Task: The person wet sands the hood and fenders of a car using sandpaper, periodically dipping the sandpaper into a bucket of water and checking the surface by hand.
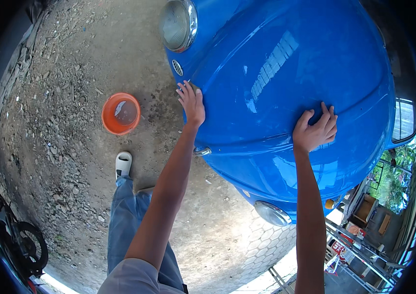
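Note:
The rounded front hood (247,63) of a glossy blue car fills the middle and right. On its front edge rests my left hand (193,105), fingers stretched out and apart; a small brownish patch shows at the fingertips, too hidden to name. Farther right, my right hand (316,128) lies on the hood with its fingers bent and spread, and nothing shows in it. A chrome hood handle (202,151) sits just below my left hand. One round headlight (177,27) is above that hand, and another headlight (273,213) is at the lower front.
An orange bucket (105,117) with murky water stands on the dirt ground left of the car. My foot in a white slip-on shoe (123,165) is below it. Motorcycle wheels (31,245) show at the far left, gravel (65,161) nearer. A metal ladder (360,250) lies at lower right.

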`<state>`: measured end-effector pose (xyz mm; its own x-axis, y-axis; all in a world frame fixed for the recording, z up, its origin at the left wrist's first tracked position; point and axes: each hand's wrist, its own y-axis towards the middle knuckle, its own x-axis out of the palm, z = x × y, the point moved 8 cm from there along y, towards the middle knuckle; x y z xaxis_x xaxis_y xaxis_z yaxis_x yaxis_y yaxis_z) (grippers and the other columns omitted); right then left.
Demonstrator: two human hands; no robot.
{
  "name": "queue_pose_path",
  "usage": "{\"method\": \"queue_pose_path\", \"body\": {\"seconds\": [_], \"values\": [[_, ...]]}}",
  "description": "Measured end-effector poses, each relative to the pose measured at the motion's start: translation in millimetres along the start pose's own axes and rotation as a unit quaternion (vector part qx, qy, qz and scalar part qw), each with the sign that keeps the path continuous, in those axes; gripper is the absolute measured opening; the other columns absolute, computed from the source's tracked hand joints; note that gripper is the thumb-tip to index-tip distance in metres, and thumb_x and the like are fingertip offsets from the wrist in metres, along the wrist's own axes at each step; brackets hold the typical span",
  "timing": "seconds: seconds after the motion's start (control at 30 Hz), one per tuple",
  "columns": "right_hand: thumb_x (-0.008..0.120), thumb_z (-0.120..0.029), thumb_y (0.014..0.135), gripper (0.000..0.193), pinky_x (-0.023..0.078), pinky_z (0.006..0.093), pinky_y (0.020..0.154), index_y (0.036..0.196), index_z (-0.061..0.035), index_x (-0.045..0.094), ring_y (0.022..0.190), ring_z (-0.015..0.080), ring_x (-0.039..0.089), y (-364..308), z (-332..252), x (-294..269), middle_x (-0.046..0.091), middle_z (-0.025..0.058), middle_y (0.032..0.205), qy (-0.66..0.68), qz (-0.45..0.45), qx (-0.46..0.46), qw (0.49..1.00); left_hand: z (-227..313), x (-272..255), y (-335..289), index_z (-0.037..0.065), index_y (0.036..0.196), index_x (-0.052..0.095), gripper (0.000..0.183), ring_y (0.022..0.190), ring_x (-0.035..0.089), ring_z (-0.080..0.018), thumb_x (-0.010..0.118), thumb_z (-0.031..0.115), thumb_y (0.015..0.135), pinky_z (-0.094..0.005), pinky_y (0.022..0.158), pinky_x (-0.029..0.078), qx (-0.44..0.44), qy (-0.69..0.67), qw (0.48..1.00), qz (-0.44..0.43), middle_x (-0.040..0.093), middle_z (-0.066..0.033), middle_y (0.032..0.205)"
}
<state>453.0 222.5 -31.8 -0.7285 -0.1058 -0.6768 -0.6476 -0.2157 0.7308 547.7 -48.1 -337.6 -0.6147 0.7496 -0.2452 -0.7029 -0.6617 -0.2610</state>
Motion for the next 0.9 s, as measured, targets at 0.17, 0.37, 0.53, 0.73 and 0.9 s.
{"method": "queue_pose_path", "body": {"seconds": [0.17,0.37,0.53,0.73,0.9], "values": [[0.057,-0.031,0.088,0.040,0.028,0.0507,0.109,0.122,-0.0143,0.069,0.131,0.0347,0.048,-6.9,8.0,-0.1,0.059,0.0114,0.138,-0.012,-0.001,-0.010,1.000,-6.6,31.7,-59.0,-0.003,0.159,-0.008,0.090,0.153,-0.017,-0.0444,0.027,0.060,0.104,-0.0583,0.121,-0.006,0.033,0.019,0.999,-0.036,-0.016,-0.0273,0.165],[0.057,-0.031,0.088,0.040,0.028,0.0512,0.108,0.122,-0.0138,0.069,0.131,0.0351,0.047,-0.5,10.8,-0.6,0.059,0.0121,0.139,-0.010,-0.002,-0.006,1.000,49.8,23.6,-11.6,-0.005,0.158,-0.008,0.093,0.152,-0.018,-0.0460,0.024,0.063,0.103,-0.0594,0.121,-0.007,0.072,0.017,0.997,0.013,-0.018,-0.0296,0.164],[0.057,-0.032,0.088,0.039,0.029,0.0513,0.108,0.121,-0.0139,0.069,0.131,0.0349,0.048,-1.1,16.8,-4.4,0.060,0.0114,0.137,-0.024,0.010,-0.007,1.000,102.3,58.6,-80.3,-0.007,0.158,-0.004,0.095,0.151,-0.016,-0.0490,0.025,0.064,0.103,-0.0605,0.120,-0.007,0.209,-0.010,0.976,-0.067,-0.015,-0.0329,0.163],[0.058,-0.032,0.087,0.038,0.029,0.0522,0.107,0.119,-0.0140,0.069,0.132,0.0354,0.047,-12.6,-2.5,7.3,0.060,0.0107,0.137,0.017,0.007,0.007,1.000,76.8,80.4,-179.8,0.002,0.160,0.019,0.082,0.156,0.004,-0.0361,0.034,0.059,0.103,-0.0565,0.124,0.006,0.541,0.277,0.766,-0.211,0.010,-0.0194,0.168],[0.058,-0.030,0.087,0.037,0.030,0.0534,0.106,0.118,-0.0136,0.069,0.131,0.0355,0.047,0.9,11.2,-2.1,0.060,0.0118,0.135,0.005,0.008,0.010,1.000,120.0,38.4,-104.5,-0.004,0.153,0.034,0.067,0.153,0.021,-0.0395,0.033,0.045,0.108,-0.0567,0.122,0.020,0.483,0.110,0.837,-0.232,0.024,-0.0226,0.164]]}}
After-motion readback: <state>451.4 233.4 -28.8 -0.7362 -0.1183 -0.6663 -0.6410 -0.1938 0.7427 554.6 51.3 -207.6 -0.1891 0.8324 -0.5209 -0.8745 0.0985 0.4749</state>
